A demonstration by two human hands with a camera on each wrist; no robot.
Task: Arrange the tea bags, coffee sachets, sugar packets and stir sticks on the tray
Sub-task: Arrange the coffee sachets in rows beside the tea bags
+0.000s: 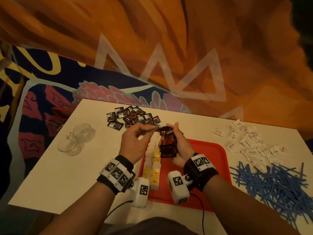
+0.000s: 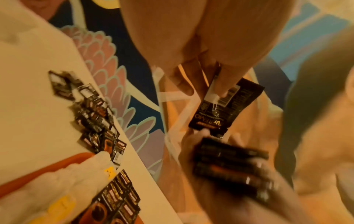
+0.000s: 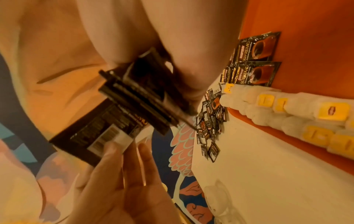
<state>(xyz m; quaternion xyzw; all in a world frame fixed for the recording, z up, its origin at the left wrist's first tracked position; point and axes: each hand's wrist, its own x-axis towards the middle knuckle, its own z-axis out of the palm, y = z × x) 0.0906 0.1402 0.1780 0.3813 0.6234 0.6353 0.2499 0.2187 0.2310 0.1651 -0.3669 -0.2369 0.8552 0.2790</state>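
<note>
My right hand (image 1: pixel 176 141) grips a stack of black coffee sachets (image 1: pixel 168 146) above the red tray (image 1: pixel 208 150); the stack (image 3: pixel 141 94) shows edge-on in the right wrist view. My left hand (image 1: pixel 140 134) pinches one coffee sachet (image 2: pixel 226 106) by its end and holds it against the top of the stack. Two rows of white tea bags (image 1: pixel 153 165) with yellow tags lie along the tray's left side. Beside them on the tray lie a few coffee sachets (image 3: pixel 256 60). More loose coffee sachets (image 1: pixel 132 117) are piled on the white table behind my hands.
White sugar packets (image 1: pixel 249 143) are scattered at the right of the table (image 1: pixel 67 175), and a heap of blue stir sticks (image 1: pixel 277 182) lies at the front right. A clear glass cup (image 1: pixel 76 139) lies at the left. A patterned cloth hangs past the table's far edge.
</note>
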